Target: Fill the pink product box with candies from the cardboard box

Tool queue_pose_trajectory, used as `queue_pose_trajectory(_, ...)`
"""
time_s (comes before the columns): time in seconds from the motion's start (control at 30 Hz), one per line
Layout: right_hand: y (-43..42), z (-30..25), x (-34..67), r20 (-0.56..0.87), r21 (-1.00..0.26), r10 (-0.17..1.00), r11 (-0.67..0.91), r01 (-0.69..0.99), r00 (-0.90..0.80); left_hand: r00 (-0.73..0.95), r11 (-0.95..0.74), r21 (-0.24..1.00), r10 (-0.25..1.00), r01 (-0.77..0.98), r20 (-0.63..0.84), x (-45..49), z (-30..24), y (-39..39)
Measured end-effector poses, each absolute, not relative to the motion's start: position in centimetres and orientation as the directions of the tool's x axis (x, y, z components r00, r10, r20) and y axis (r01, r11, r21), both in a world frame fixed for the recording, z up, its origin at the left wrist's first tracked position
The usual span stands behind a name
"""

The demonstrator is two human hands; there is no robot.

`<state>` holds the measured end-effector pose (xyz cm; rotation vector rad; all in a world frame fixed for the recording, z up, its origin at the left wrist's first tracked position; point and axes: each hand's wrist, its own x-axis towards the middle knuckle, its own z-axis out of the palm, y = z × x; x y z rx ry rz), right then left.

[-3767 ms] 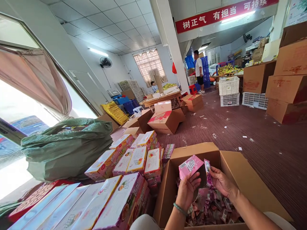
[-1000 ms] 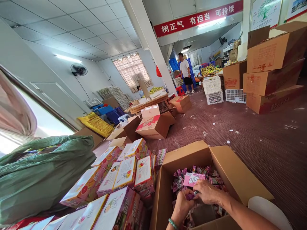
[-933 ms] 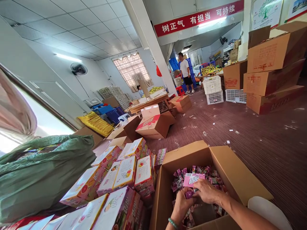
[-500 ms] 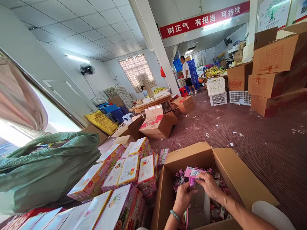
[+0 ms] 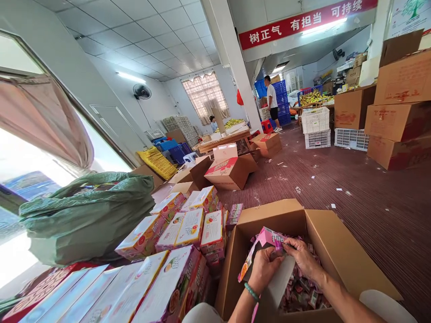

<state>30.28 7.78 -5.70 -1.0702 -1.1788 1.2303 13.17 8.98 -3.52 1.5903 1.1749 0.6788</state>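
A pink printed carton point(image 5: 266, 237) with raised flaps leans open inside a large brown cardboard box point(image 5: 269, 216). My left hand point(image 5: 264, 269), wearing a green bead bracelet, is over its opening with fingers closed around small pink packets point(image 5: 278, 245). From the other side, my right hand point(image 5: 301, 256) pinches at the same packets between thumb and fingers. Fingers cover part of them, so how each is gripped is partly hidden. Many loose pink packets point(image 5: 299, 291) lie in the big box below both hands.
Rows of printed cartons point(image 5: 182, 229) stand to the left, beside a green sack point(image 5: 90, 220). Open cardboard boxes point(image 5: 229, 172) lie ahead. Stacked brown boxes point(image 5: 387, 121) and white crates point(image 5: 316, 128) stand at right. A person point(image 5: 272, 103) stands farther back; another sits by a table.
The view has swung left, shifting the scene rightward. The pink carton now stands up more, showing its side by my left hand. Both hands remain close together at the packets.
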Motion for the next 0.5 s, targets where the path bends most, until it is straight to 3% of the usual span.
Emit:
queue_pose_trajectory(0.27,7.4,-5.9,29.7,-0.124,-0.879,0.991,-0.085,-0.469,0.053,0.336,0.171,0.973,0.917,0.156,-0.215,14.8,-2.9,8.7)
queue_pose_trajectory(0.33,7.4,-5.4,30.4,-0.131,-0.846,0.986,-0.057,-0.529,0.103,0.301,0.197,0.970,0.925,0.143,-0.232,14.8,-3.4,8.6)
queue_pose_trajectory(0.5,7.9,-4.6,32.0,-0.050,-0.895,0.987,0.023,-0.446,0.151,0.252,0.163,0.968,0.945,0.190,-0.208,14.1,-3.5,8.5)
